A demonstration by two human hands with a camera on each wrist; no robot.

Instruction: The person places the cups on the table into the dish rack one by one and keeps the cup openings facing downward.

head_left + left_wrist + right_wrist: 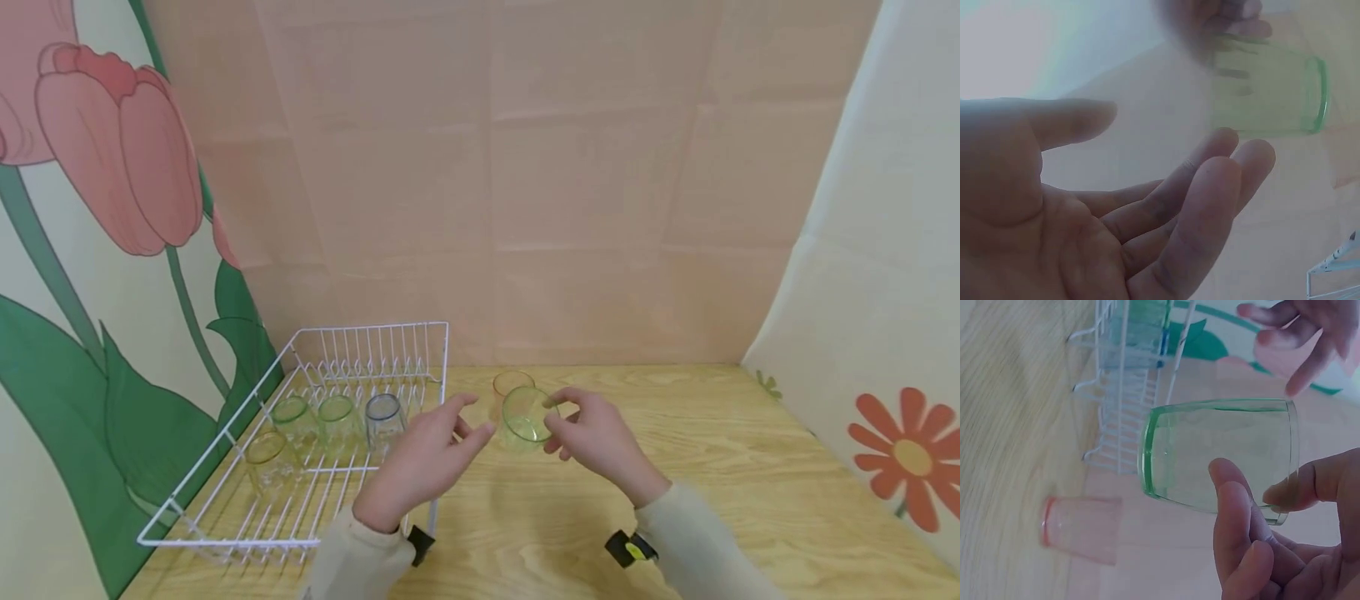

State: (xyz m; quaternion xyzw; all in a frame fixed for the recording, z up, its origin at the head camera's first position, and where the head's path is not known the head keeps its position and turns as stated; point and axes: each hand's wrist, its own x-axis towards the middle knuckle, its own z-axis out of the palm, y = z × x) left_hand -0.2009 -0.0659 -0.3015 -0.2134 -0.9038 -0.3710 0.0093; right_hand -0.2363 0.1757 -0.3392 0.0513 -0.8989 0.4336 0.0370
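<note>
My right hand point(600, 433) pinches a green-tinted clear glass point(525, 417) near its rim, thumb on one side and fingers on the other. In the right wrist view the glass point(1222, 456) is held above the tabletop, its thicker base toward the table. My left hand point(427, 454) is just left of this glass, fingers spread and holding nothing. In the left wrist view the palm point(1072, 244) shows, with fingertips overlapping the lower edge of the glass point(1266, 94). A red-tinted glass point(1082, 528) stands on the table behind the held one.
On the left, a white wire dish rack point(247, 543) holds a yellow glass point(272, 462), two green glasses, one at its middle point(341, 427), and a blue-rimmed glass point(384, 417). The wood-patterned table point(720, 483) meets a pink cloth backdrop point(585, 208).
</note>
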